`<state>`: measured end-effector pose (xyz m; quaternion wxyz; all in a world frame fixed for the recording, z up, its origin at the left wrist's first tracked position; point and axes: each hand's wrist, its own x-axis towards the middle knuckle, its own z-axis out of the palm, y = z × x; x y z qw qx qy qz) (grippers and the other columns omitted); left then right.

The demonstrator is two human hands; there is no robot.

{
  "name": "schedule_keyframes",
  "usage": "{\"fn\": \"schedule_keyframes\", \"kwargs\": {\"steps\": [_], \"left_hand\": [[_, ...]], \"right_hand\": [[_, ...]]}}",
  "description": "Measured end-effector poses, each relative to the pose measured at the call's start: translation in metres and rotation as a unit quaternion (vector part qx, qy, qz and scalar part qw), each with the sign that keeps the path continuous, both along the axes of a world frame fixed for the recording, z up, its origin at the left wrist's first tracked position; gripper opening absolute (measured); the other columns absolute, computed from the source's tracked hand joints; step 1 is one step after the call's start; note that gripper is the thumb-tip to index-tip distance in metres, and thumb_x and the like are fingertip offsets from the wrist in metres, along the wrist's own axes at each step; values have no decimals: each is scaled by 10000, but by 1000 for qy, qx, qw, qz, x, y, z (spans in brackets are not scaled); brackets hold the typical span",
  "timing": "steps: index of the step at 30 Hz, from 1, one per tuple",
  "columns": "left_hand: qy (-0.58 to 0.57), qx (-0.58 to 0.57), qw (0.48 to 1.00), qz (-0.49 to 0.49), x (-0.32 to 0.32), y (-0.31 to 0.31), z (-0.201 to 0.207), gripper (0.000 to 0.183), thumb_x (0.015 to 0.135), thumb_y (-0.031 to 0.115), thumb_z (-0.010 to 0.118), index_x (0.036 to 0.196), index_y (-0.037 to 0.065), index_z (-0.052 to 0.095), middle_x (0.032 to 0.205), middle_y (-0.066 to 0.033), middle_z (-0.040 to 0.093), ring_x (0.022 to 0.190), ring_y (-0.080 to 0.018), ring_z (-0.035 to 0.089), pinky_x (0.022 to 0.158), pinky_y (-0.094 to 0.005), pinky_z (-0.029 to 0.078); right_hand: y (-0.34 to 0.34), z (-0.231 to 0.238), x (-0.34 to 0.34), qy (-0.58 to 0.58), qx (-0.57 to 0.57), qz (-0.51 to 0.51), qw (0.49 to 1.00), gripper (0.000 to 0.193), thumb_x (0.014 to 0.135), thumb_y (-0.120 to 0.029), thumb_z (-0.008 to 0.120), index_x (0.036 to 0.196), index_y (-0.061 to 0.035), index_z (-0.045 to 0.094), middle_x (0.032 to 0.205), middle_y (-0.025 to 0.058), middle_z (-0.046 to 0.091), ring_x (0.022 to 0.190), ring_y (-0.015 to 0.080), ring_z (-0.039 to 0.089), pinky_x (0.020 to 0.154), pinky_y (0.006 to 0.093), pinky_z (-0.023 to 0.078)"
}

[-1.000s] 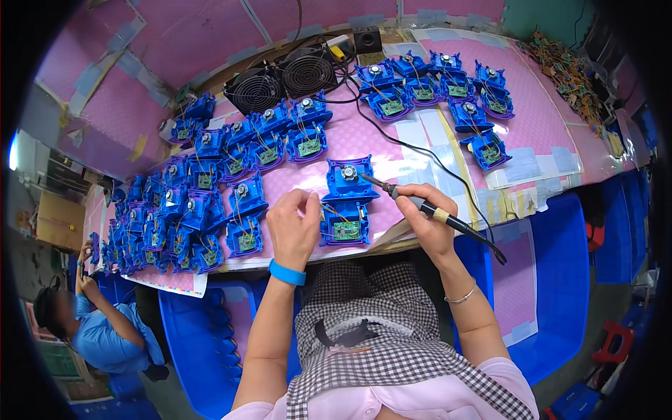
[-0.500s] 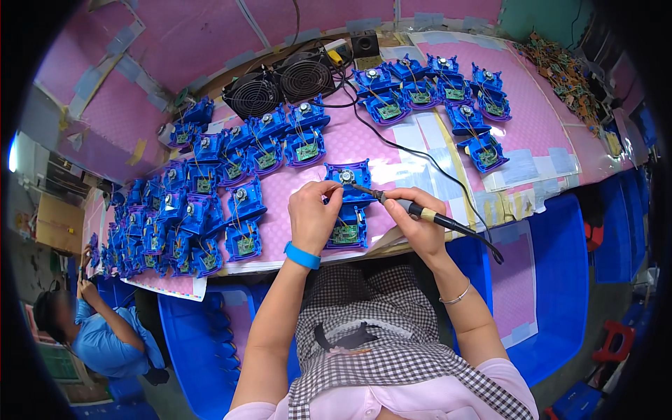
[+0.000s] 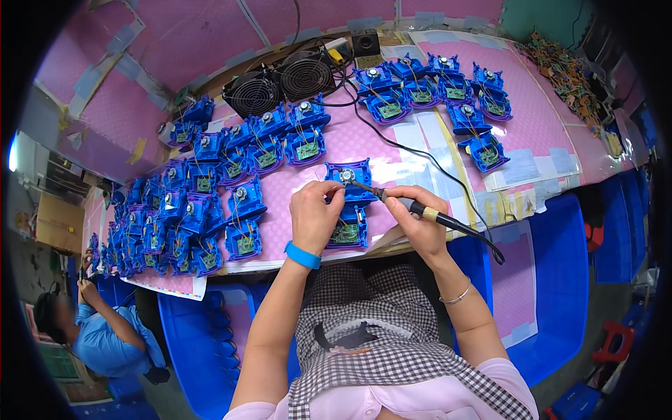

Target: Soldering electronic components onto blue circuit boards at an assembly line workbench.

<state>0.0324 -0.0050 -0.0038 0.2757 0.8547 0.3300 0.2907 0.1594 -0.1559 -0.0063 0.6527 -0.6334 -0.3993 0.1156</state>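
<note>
In front of me on the table lies a blue plastic housing in two halves. The far half [image 3: 359, 170] carries a small round silver speaker [image 3: 347, 176], and the near half [image 3: 349, 236] holds a green circuit board [image 3: 346, 232]. My right hand [image 3: 421, 220] grips a soldering iron [image 3: 392, 197], its tip pointing left at the speaker. Just left of that tip, the thumb and forefinger of my left hand [image 3: 316, 212] pinch together over the housing. Whatever is between those fingers is too small to make out.
Several similar blue housings [image 3: 245, 199] crowd the table on the left, more [image 3: 420, 91] at the back right. Two black fans [image 3: 306, 75] stand at the back. A black cable [image 3: 427, 152] crosses the tabletop. Blue bins [image 3: 560, 280] sit below; a person in blue [image 3: 112, 343] works at far left.
The soldering iron's tip has shifted slightly left and up, closer to the speaker. My left hand stays nearly in place, still pinched.
</note>
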Motion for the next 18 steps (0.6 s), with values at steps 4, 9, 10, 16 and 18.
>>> {"fn": "schedule_keyframes", "kwargs": {"steps": [4, 9, 10, 16, 18], "left_hand": [[7, -3, 1000, 0, 0, 1, 1, 129, 765, 105, 695, 843, 10, 731, 798, -136, 704, 714, -231, 666, 668, -335, 514], [-3, -6, 1000, -4, 0, 0, 1, 125, 765, 104, 693, 837, 9, 729, 802, -131, 706, 717, -227, 667, 672, -333, 516], [-5, -6, 1000, -4, 1, 0, 1, 123, 765, 103, 692, 835, 9, 728, 803, -130, 706, 720, -226, 668, 672, -333, 517], [-4, -2, 1000, -9, 1, 0, -2, 112, 766, 93, 685, 829, 7, 722, 799, -132, 704, 736, -221, 672, 667, -337, 513], [-35, 56, 998, -7, 1, -1, 0, 109, 779, 100, 685, 829, 9, 718, 781, -126, 700, 707, -217, 669, 644, -343, 509]], "right_hand": [[-2, 2, 3, 4, 23, -9, 1000, 156, 809, -77, 715, 944, 2, 711, 882, 108, 711, 752, 139, 656, 638, 241, 489], [-5, -3, 6, -2, 40, -17, 999, 152, 813, -67, 710, 946, 8, 705, 899, 115, 713, 770, 150, 663, 662, 251, 498], [-6, -3, 6, 3, 35, -22, 999, 154, 813, -66, 710, 948, 9, 704, 899, 116, 713, 770, 152, 664, 665, 250, 499], [-13, -4, 7, 24, 37, -45, 998, 156, 830, -38, 686, 973, 23, 686, 874, 83, 688, 745, 114, 609, 664, 232, 470], [-18, -2, 8, 38, 28, -63, 997, 164, 818, -38, 693, 973, 16, 688, 853, 85, 682, 730, 132, 613, 658, 244, 470]]}}
